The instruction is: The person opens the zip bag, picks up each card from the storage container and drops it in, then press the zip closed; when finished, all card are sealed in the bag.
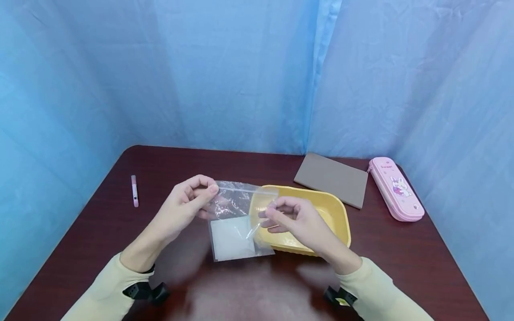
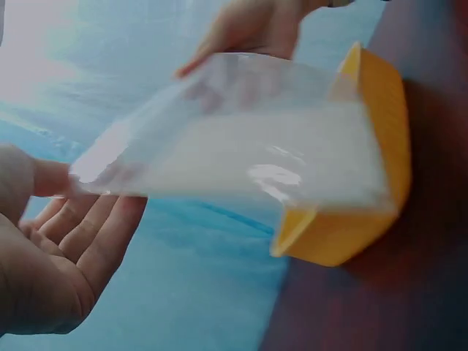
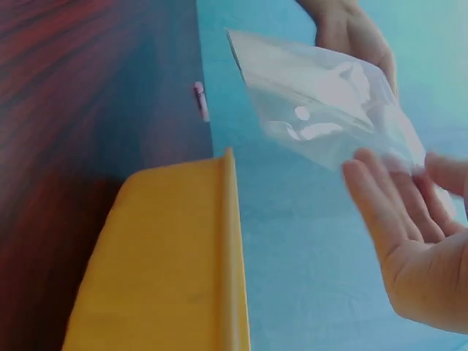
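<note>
A clear zip-lock bag hangs upright between the two hands, with a flat white square item inside at its bottom. The left hand pinches the bag's top left corner between thumb and fingers. At the bag's right edge, the right hand pinches the film near the top, its other fingers spread behind the plastic. In the left wrist view the bag stretches from hand to hand. Behind and right of it stands a yellow plastic basket, partly covered by the right hand and the bag.
On the dark wooden table, a pink-and-white marker lies at the left. A grey-brown notebook lies behind the basket, next to a pink pencil case with a rabbit picture. Blue curtains surround the table.
</note>
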`<state>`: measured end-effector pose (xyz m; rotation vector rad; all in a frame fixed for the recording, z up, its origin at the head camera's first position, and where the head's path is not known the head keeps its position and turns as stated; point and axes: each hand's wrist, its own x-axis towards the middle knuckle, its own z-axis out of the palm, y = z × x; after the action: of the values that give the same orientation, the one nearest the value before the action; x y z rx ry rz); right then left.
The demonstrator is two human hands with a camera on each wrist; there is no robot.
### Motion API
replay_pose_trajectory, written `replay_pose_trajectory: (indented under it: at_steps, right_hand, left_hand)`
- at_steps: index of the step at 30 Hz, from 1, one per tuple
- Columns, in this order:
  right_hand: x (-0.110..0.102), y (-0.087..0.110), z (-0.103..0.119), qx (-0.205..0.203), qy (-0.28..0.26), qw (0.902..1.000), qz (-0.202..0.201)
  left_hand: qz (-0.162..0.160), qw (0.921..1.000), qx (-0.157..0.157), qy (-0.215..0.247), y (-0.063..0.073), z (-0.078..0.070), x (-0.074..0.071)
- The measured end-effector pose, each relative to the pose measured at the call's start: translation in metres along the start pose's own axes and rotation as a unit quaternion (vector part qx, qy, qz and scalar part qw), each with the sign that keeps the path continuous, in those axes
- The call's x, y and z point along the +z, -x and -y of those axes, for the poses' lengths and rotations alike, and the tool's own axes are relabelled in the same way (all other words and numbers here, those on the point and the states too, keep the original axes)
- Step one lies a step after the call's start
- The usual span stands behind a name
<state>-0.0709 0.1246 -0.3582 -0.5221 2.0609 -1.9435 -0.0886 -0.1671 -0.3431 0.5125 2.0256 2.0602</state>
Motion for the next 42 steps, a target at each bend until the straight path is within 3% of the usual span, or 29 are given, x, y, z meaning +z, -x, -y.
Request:
replay_pose_trajectory:
  at_steps: [6,10,15,19,22,26,31,37,42]
  right_hand:
    - [0.008,-0.023,0.013,-0.013,-0.072,0.9958,-0.055]
    - [0.010,-0.037,0.013,-0.020,-0.089,0.9944,-0.053]
    - [0.005,-0.052,0.013,-0.018,-0.062,0.9968,-0.047]
    - [0.008,-0.069,0.014,0.012,-0.060,0.9980,-0.017]
    - [0.014,-0.086,0.014,0.037,-0.088,0.9952,0.020]
    - [0.021,-0.100,0.011,0.057,-0.123,0.9893,0.054]
    - [0.036,-0.109,-0.001,0.095,-0.125,0.9849,0.073]
    - [0.046,-0.120,-0.007,0.121,-0.135,0.9826,0.037]
    - [0.044,-0.124,-0.010,0.134,-0.138,0.9806,0.037]
  left_hand:
    - [0.048,0.9976,-0.047,0.016,0.010,0.031,0.004]
    - [0.036,0.9977,-0.052,0.024,0.019,0.044,0.002]
    - [0.005,0.9987,-0.050,0.006,0.025,0.039,-0.012]
    - [0.025,0.9964,-0.076,-0.028,0.028,0.029,-0.024]
    - [0.032,0.9947,-0.090,-0.038,0.027,0.023,-0.033]
    - [-0.017,0.9955,-0.088,-0.031,0.021,0.020,-0.042]
    - [-0.085,0.9910,-0.103,-0.016,0.010,0.023,-0.042]
    - [-0.102,0.9884,-0.112,-0.007,0.003,0.029,-0.043]
    - [-0.108,0.9865,-0.123,-0.004,0.001,0.036,-0.044]
